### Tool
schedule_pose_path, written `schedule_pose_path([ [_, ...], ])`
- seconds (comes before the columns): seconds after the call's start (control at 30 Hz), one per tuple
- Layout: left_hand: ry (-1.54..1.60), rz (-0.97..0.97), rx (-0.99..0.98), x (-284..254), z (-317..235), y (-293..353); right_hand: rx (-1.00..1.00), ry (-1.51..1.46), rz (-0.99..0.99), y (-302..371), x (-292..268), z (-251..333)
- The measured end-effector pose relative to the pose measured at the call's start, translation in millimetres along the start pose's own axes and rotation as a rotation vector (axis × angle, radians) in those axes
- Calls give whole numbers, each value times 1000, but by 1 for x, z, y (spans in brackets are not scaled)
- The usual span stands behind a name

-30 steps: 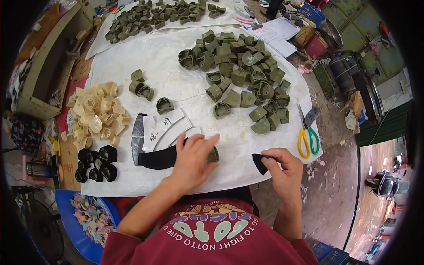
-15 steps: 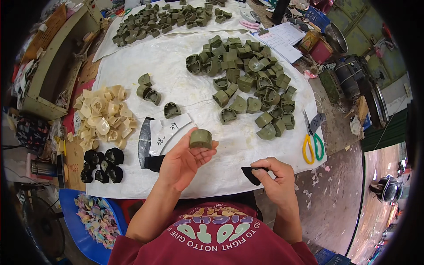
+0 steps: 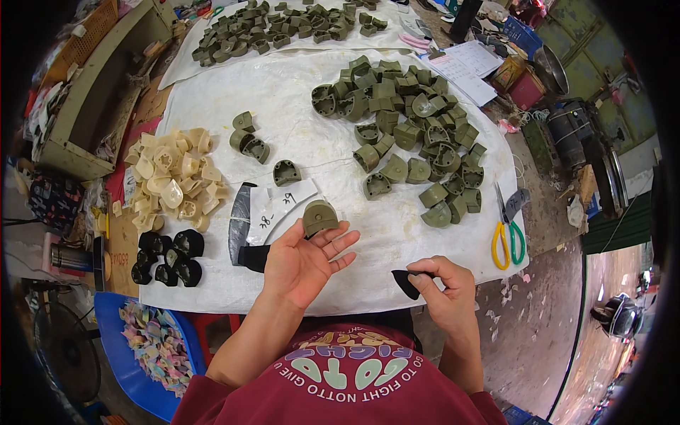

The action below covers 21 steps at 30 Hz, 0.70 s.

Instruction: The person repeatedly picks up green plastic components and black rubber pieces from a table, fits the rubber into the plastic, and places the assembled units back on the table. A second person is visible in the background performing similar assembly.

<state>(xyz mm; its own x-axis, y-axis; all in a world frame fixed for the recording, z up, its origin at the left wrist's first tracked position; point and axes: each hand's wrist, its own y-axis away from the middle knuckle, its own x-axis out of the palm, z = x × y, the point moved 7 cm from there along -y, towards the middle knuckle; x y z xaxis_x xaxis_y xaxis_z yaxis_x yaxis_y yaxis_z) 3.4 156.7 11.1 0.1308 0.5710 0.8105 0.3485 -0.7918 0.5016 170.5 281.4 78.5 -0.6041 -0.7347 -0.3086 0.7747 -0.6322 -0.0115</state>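
My left hand [image 3: 297,269], palm up, holds an olive-green shoe heel [image 3: 320,218] at its thumb and fingers, the other fingers spread. My right hand [image 3: 449,289] pinches a small black curved piece of thin material [image 3: 404,283] between thumb and fingers, apart from the heel. Beyond the left hand lie white paper patterns [image 3: 280,202] with a strip of black pieces [image 3: 242,219] beside them. A single green heel [image 3: 287,171] stands just past the patterns. Another stack of black pieces [image 3: 253,258] is partly hidden behind my left hand.
A large pile of green heels [image 3: 418,142] covers the table's right half, with more heels [image 3: 283,28] at the far end. Beige heels [image 3: 173,180] and black-covered heels [image 3: 170,258] sit at left. Scissors [image 3: 507,237] lie at the right edge; a blue scrap tub [image 3: 117,361] stands below left.
The heel in my left hand has turned to show another side, and the fingers have spread more. My right hand still holds the black piece. The whole view has shifted slightly.
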Motion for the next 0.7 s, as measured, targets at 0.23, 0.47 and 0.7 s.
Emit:
schedule_pose_path([
  [0.23, 28, -18, -3, -3, -2, 0, -8, -2, -1, -1, 0, 2],
  [0.47, 14, -60, 0, -1, -3, 1, -3, 13, 6, -2, 1, 0],
  [0.7, 25, -62, 7, -1, -4, 1, -5, 7, 6, -3, 2, -1],
])
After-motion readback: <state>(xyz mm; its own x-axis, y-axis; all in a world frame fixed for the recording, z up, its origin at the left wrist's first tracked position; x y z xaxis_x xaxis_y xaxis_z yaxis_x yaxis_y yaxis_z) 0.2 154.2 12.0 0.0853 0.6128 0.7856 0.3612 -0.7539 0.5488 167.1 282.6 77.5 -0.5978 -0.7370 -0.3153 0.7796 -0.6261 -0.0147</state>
